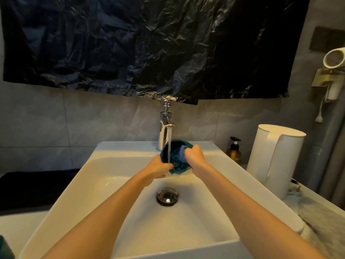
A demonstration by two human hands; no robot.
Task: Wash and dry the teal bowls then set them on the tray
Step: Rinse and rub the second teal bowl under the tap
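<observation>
While the left grip [159, 168] clasps the teal bowl [178, 166], the right grip [194, 156] clutches a blue cloth [183, 153] inside; drying remains.

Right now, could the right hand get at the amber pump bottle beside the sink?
Probably yes: nothing stands between the right hand and the pump bottle, but that hand holds a blue cloth inside the teal bowl.
</observation>
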